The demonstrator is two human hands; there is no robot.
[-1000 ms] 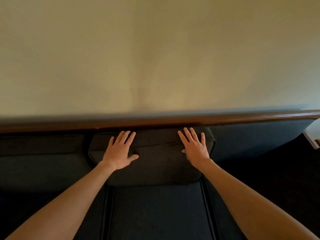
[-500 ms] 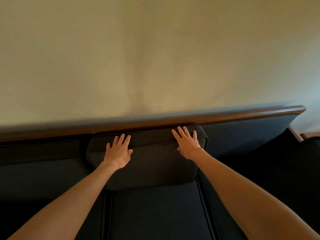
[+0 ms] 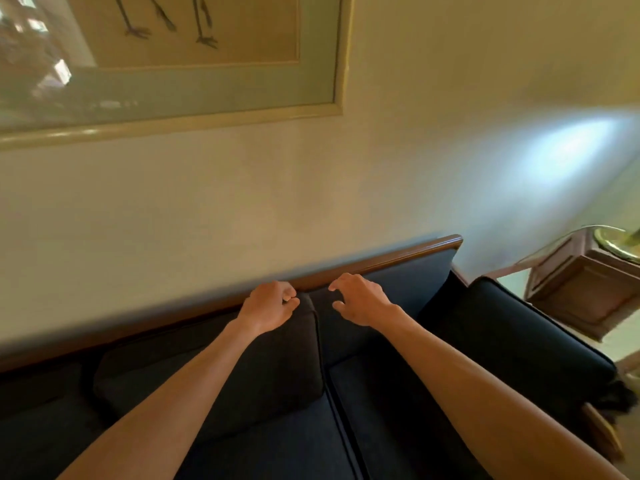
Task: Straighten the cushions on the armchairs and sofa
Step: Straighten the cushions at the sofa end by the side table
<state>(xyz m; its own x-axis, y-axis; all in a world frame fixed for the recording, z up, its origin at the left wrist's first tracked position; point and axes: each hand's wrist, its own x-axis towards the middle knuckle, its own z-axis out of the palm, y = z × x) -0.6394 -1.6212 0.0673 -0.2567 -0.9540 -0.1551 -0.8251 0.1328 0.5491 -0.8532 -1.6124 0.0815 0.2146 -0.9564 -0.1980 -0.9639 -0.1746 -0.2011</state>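
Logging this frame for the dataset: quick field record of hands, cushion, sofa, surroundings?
left hand: fingers curled, at the back cushion's top right corner; grip unclear
right hand: open, fingers bent, over the sofa back right of the cushion
cushion: dark, leaning on the backrest
sofa: dark blue, wood top rail
wall: framed picture
right: side table

You are in a living room of a home: a dark blue sofa (image 3: 398,393) with a wooden rail stands against a cream wall under a framed picture (image 3: 194,81), a wooden side table (image 3: 581,289) beside it.
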